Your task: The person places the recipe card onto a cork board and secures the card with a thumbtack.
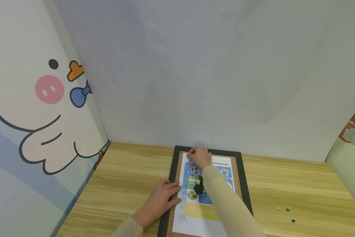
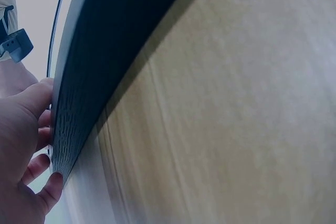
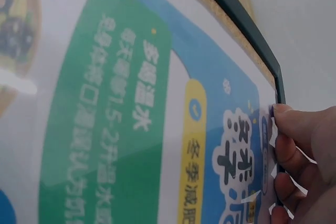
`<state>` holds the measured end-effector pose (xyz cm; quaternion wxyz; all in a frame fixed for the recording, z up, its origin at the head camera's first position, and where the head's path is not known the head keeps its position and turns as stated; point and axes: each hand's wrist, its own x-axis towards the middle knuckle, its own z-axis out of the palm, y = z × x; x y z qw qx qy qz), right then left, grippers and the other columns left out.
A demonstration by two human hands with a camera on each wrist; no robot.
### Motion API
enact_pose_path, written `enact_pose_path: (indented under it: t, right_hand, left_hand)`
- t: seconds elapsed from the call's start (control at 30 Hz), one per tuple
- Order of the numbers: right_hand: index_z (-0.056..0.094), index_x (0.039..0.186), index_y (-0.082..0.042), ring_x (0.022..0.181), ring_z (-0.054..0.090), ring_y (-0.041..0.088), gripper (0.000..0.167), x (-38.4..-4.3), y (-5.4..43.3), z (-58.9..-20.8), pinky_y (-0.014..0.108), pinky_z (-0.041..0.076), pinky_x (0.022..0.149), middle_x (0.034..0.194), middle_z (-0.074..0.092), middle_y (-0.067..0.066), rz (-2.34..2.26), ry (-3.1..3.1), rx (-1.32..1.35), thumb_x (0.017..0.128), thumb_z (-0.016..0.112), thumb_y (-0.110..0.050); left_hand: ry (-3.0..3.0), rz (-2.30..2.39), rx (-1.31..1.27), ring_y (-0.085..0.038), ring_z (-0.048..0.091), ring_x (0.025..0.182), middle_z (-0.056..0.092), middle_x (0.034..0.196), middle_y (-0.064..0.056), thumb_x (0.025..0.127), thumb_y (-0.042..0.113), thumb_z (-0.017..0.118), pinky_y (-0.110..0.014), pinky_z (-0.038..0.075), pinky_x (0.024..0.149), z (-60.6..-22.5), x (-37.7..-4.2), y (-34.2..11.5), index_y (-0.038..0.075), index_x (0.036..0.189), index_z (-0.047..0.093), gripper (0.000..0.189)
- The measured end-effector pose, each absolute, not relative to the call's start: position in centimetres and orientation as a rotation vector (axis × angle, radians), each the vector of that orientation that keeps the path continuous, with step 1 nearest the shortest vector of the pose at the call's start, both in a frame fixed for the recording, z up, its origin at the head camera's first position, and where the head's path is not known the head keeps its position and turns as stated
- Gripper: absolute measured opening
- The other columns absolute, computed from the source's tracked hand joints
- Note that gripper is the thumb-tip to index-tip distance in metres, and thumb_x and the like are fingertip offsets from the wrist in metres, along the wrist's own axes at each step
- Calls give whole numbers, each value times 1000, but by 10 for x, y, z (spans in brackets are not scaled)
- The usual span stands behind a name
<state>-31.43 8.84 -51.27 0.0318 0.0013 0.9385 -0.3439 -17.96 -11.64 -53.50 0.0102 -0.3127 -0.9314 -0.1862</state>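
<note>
A printed poster (image 1: 195, 224) lies on a cork board (image 1: 238, 184) with a black frame (image 1: 245, 179). My right hand (image 1: 200, 157) is at the poster's top left corner, its thumb and fingers closed around a small dark thumbtack (image 3: 272, 110), mostly hidden behind the fingertip. Spread across the board's left edge, my left hand (image 1: 162, 199) rests its fingertips on the frame and the poster's margin. From the side, the left wrist view shows this hand (image 2: 23, 145) against the frame's outer edge (image 2: 79, 103).
On the wooden table (image 1: 127, 171) right of the board lie a pinkish tack (image 1: 279, 208), a green tack (image 1: 287, 210) and a blue tack (image 1: 293, 221). A grey-white wall (image 1: 207, 82) rises just behind the board. A cartoon-printed panel (image 1: 26, 108) stands at the left.
</note>
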Motion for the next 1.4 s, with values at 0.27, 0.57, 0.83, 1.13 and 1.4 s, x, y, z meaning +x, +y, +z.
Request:
enact_pose_path:
  t: [0.27, 0.57, 0.83, 1.13, 1.4]
  right_hand:
    - [79, 108, -11, 112, 57, 31, 17, -314, 99, -510, 56, 37, 107, 110, 73, 8, -1114, 2830, -93, 101, 68, -22]
    - [79, 121, -13, 97, 49, 27, 28, -310, 113, -518, 48, 43, 92, 107, 74, 9, -1045, 2872, -352, 99, 63, -8]
    - [79, 124, -22, 89, 46, 26, 34, -312, 114, -525, 45, 42, 85, 111, 76, 11, -924, 2906, -414, 98, 62, -9]
    - [76, 130, -23, 86, 42, 27, 37, -307, 117, -519, 43, 36, 80, 69, 60, 10, -837, 2898, -430, 101, 58, -8]
    - [67, 142, -24, 94, 47, 27, 39, -302, 122, -514, 48, 45, 85, 115, 63, 18, -531, 2902, -587, 106, 55, -13]
  left_hand:
    - [-2914, -563, -963, -22, 52, 111, 63, 145, -8, 101, 38, 70, -40, 47, 95, -536, -181, -115, 10, 137, 69, 47]
    - [-2903, -574, -946, -24, 53, 111, 64, 144, -11, 100, 35, 71, -41, 48, 93, -533, -182, -116, 6, 135, 70, 45]
    - [-2909, -597, -951, -23, 52, 110, 63, 145, -10, 101, 35, 71, -41, 47, 92, -534, -180, -114, 8, 136, 70, 44]
    - [-2910, -602, -945, -22, 51, 110, 63, 146, -10, 100, 36, 71, -41, 47, 92, -535, -179, -112, 8, 136, 69, 45]
    - [-2903, -575, -942, -23, 52, 110, 64, 144, -10, 100, 36, 71, -42, 47, 94, -534, -177, -110, 8, 135, 70, 45]
